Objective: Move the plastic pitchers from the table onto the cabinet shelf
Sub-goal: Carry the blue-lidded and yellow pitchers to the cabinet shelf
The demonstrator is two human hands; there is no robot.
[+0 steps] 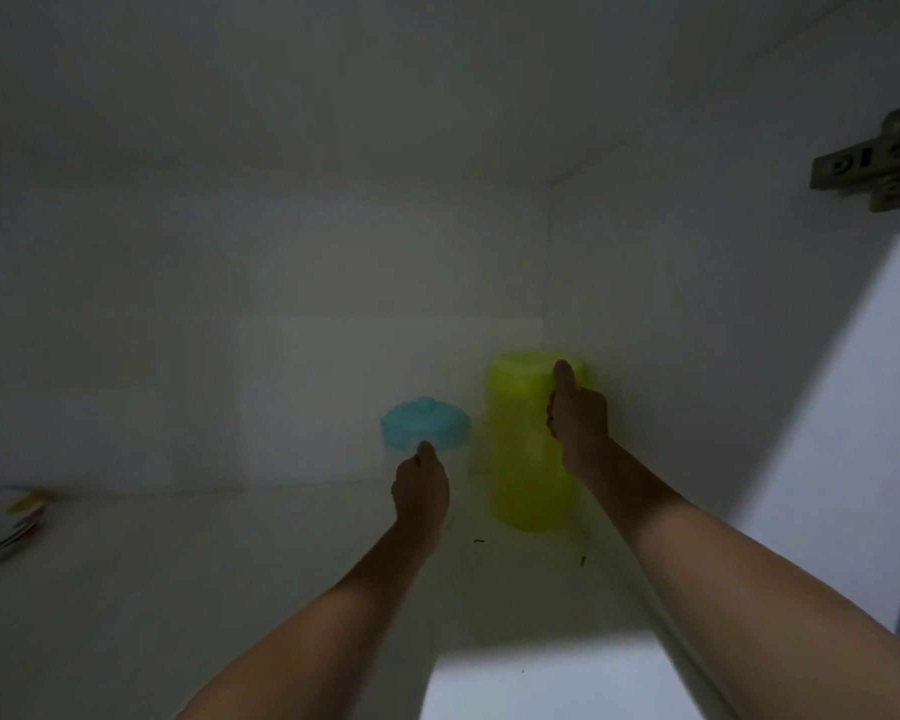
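Two upright pitchers: our right hand [578, 413] grips the yellow-green pitcher [528, 444] in the shelf [178, 589] corner; left hand [421, 485] grips the blue-lidded pitcher [427, 420]; shelf room leftward.

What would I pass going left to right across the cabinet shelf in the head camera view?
Stack of plates → blue-lidded pitcher with the left hand at it → yellow-green pitcher gripped by the right hand → door hinge on the right wall.
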